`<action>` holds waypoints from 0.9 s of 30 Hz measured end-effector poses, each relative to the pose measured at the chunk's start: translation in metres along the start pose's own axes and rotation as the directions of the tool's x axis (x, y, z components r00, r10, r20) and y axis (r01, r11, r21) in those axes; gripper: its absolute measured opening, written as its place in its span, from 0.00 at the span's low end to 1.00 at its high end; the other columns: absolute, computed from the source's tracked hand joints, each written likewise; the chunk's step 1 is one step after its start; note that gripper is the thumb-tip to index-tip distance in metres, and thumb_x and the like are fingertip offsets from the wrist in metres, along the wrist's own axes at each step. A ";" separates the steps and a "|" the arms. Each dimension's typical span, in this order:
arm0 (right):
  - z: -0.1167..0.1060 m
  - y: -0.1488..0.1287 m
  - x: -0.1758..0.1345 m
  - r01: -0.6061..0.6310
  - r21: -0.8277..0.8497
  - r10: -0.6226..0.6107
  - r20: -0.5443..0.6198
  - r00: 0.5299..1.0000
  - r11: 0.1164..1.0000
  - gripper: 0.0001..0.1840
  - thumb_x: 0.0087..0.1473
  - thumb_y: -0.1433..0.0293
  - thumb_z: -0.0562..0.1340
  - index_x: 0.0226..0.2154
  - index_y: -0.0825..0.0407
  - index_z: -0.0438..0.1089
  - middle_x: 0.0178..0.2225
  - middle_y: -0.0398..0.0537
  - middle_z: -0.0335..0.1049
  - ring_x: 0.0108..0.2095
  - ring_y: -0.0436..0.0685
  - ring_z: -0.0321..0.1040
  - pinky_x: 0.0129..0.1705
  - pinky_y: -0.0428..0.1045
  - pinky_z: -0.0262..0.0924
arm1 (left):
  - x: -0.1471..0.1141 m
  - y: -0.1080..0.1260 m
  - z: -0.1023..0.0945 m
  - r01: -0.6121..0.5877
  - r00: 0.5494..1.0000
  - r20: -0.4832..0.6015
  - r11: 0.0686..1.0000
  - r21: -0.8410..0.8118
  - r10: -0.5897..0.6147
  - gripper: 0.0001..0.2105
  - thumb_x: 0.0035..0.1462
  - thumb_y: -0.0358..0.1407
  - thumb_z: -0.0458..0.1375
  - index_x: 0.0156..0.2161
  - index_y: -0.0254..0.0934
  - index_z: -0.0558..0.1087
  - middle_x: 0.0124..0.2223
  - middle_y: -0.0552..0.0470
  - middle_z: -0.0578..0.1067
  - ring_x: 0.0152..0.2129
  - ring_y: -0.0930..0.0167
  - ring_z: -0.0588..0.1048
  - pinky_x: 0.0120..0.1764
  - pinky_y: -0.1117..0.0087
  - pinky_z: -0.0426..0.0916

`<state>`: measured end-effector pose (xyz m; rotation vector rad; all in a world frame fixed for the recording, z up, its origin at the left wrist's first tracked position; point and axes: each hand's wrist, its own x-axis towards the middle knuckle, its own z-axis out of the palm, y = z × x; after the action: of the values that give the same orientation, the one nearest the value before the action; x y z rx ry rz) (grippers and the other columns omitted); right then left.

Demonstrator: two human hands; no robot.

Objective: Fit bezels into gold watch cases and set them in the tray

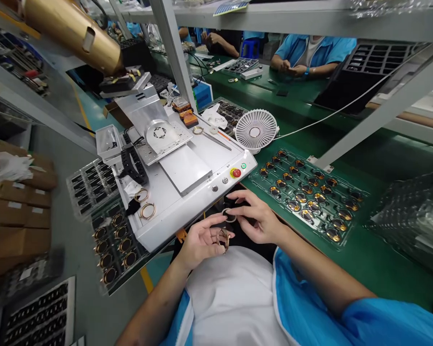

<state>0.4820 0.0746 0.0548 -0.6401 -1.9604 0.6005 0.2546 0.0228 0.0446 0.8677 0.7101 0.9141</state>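
Note:
My left hand (pixel 201 241) grips a gold-coloured watch case (pixel 222 236) between thumb and fingers, tilted in front of my white shirt. Just above it, my right hand (pixel 254 216) pinches a thin pale ring (pixel 230 217) between its fingertips. The left index fingertip comes close to this ring; whether it touches cannot be made out. On the left corner of the white machine (pixel 198 202) beyond my hands lie two gold rings, a nearer ring (pixel 147 210) and a farther ring (pixel 141 194).
A clear tray of round parts (pixel 306 192) lies right on the green bench; another tray of gold-rimmed parts (pixel 115 245) is at left. The machine carries a metal fixture (pixel 160 134), tweezers (pixel 216 140) and a red button (pixel 235 173). A white fan (pixel 256 129) stands behind. Co-workers sit opposite.

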 end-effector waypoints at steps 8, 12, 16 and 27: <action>0.004 0.009 0.011 -0.212 0.152 0.147 0.354 0.923 0.965 0.18 0.67 0.73 0.60 0.56 0.47 0.76 0.39 0.50 0.72 0.38 0.55 0.73 0.42 0.51 0.73 | -0.007 0.012 -0.018 0.034 0.994 0.100 0.988 0.154 -0.050 0.36 0.41 0.31 0.78 0.58 0.43 0.77 0.60 0.39 0.74 0.44 0.57 0.83 0.42 0.62 0.79; 0.016 0.012 0.002 -0.374 0.351 0.262 0.328 0.908 0.859 0.13 0.68 0.66 0.61 0.50 0.48 0.79 0.38 0.48 0.68 0.30 0.50 0.72 0.31 0.47 0.72 | -0.015 0.009 -0.021 0.042 0.994 0.099 0.999 -0.022 -0.040 0.39 0.38 0.40 0.80 0.58 0.43 0.76 0.53 0.40 0.79 0.41 0.59 0.83 0.36 0.69 0.76; 0.025 0.007 -0.005 -0.436 0.421 0.346 0.275 0.897 0.795 0.11 0.67 0.62 0.62 0.39 0.50 0.79 0.38 0.46 0.66 0.27 0.48 0.70 0.28 0.46 0.70 | -0.021 -0.002 -0.019 0.056 0.998 0.005 0.993 -0.106 -0.056 0.42 0.32 0.48 0.81 0.57 0.42 0.77 0.58 0.37 0.76 0.38 0.62 0.83 0.37 0.69 0.75; 0.029 0.042 0.078 -0.489 0.144 0.491 0.025 0.871 0.860 0.08 0.61 0.69 0.65 0.32 0.50 0.65 0.28 0.41 0.69 0.29 0.52 0.67 0.33 0.47 0.62 | -0.013 -0.008 -0.020 -0.075 0.980 -0.192 0.995 -0.063 0.061 0.38 0.41 0.43 0.79 0.59 0.35 0.76 0.42 0.41 0.84 0.42 0.60 0.82 0.46 0.64 0.73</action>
<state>0.4321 0.1523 0.0646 -1.0599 -1.7187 1.0400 0.2357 0.0151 0.0301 0.7527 0.8111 1.0870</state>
